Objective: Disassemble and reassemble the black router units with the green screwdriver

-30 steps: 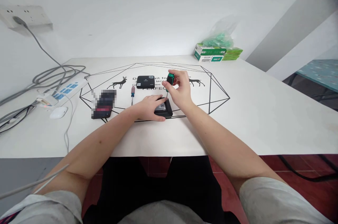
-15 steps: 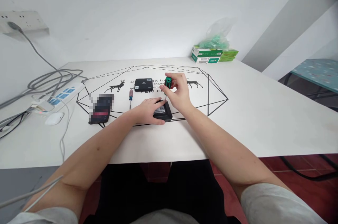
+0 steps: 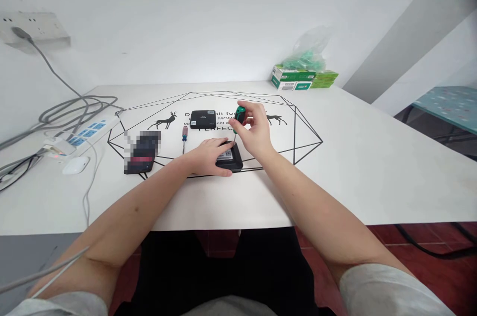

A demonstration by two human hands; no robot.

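Observation:
My right hand point(image 3: 255, 127) grips a screwdriver point(image 3: 240, 114) by its green and black handle. The thin shaft slants down to the far edge of a small black box point(image 3: 234, 163) with a white label on its top. Exactly where the tip meets the box is hard to see behind my fingertips. Across the left part of the box lies my left hand point(image 3: 208, 158), its thumb at the near side and fingers over the far side, holding it against the table. Left of that hand a second screwdriver point(image 3: 185, 134), with a red and blue handle, rests on the table.
Another flat black box point(image 3: 202, 119) lies farther back on the printed white table point(image 3: 335, 182). At the left are a phone point(image 3: 141, 162), a white earbud case point(image 3: 75, 165), a power strip point(image 3: 93, 132) and cables. Green and white cartons point(image 3: 294, 77) with a plastic bag stand at the back right.
The screwdriver's handle has tilted to the right and my right hand has shifted slightly that way with it. My left hand and the labelled box stay in place.

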